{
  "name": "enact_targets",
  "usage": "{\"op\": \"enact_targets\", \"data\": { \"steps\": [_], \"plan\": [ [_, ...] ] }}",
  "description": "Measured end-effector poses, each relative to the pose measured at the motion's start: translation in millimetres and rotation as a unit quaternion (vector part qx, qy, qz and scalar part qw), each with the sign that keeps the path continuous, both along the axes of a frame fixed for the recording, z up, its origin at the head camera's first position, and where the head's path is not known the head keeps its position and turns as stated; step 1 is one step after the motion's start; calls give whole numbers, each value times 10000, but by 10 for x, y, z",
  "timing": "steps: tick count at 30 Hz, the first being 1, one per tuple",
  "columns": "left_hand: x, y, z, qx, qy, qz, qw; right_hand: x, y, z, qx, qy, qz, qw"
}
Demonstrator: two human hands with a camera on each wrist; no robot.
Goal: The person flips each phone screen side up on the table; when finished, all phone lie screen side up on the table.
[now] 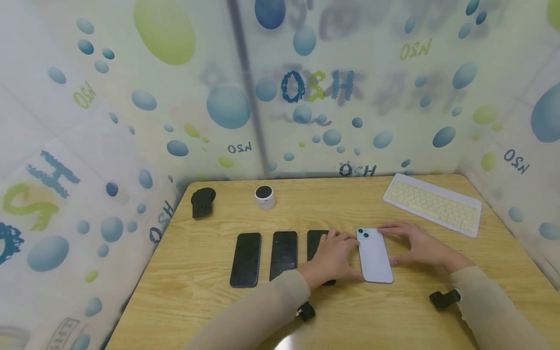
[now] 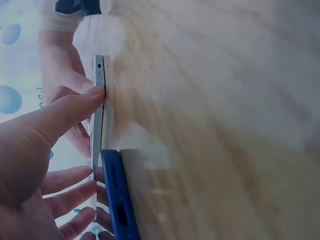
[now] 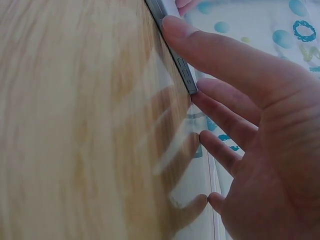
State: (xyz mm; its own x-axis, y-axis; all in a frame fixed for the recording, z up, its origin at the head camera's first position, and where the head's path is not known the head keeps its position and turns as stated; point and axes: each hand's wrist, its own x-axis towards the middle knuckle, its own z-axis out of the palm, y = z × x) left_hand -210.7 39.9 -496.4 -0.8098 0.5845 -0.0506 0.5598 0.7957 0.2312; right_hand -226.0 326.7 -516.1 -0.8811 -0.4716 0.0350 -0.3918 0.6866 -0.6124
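A pale white-blue phone (image 1: 375, 257) lies back up on the wooden table, its two lenses at the upper left corner. My left hand (image 1: 334, 255) touches its left side, thumb at the lower corner and fingertips near the upper one. The right hand (image 1: 415, 245) touches the phone's right side with its thumb, and its index finger reaches the upper right corner. In the right wrist view the other fingers spread beyond the phone's edge (image 3: 181, 65). Beneath my left hand and partly hidden by it is a dark phone (image 1: 316, 240), seen as a blue edge (image 2: 120, 200) in the left wrist view.
Two more dark phones, the left (image 1: 246, 260) and the middle (image 1: 283, 253), lie screen up in the same row. Behind them are a black object (image 1: 203, 201) and a small white cylinder (image 1: 265, 198) with a black top. A white keyboard (image 1: 433, 204) lies at the back right.
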Motion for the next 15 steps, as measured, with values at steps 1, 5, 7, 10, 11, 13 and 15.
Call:
{"op": "enact_targets", "data": {
  "steps": [1, 5, 7, 10, 11, 13, 15],
  "plan": [
    [2, -1, -5, 10, 18, 1, 10000, 1, -2, 0, 7, -15, -6, 10000],
    [0, -2, -18, 40, 16, -13, 10000, 5, -15, 9, 23, -57, -27, 10000],
    [3, -2, -18, 43, -31, -17, 10000, 9, -24, 16, 23, -70, -30, 10000],
    [17, 2, -7, -12, -50, -28, 10000, 10, -32, 16, 26, -78, -46, 10000],
    [21, 5, -5, -32, -31, -33, 10000, 9, -35, 14, 15, -85, -47, 10000],
    [28, 8, 0, -107, 34, -38, 9999, 4, -38, 9, 7, -79, -46, 10000],
    [29, 13, 2, -170, 100, -44, 9998, -3, -43, 6, -32, -87, -32, 10000]
  ]
}}
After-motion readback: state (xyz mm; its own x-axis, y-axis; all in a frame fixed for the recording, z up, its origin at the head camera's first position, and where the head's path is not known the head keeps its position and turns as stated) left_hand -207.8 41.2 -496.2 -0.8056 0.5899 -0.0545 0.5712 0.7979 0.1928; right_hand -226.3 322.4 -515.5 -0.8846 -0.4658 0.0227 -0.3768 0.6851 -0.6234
